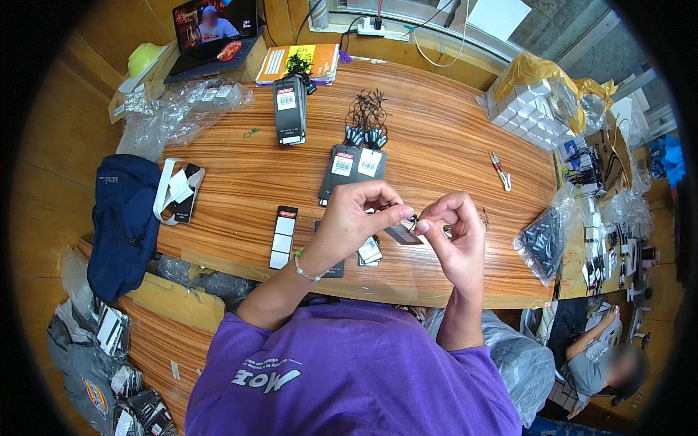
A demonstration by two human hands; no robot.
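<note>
Above the near edge of the table, my left hand (362, 216) and my right hand (452, 236) meet with thumbs and forefingers pinched. Between them a dark hang tag (404, 234) hangs tilted, with a bit of black string at my fingertips. Just beyond my left hand lie stacks of dark grey hang tags (355, 171), their black strings (369, 109) bunched at the far side. Under my left wrist, small white tags (369, 251) are partly hidden. Left of that wrist lies a black strip with white labels (283, 237).
Farther off are another tag stack (289, 110), a laptop (216, 33) and an orange notebook (322, 64). Red-handled snips (500, 171) lie right, near a box of white cartons (534, 109). A navy bag (123, 225) sits left. Another person (603, 363) is at lower right.
</note>
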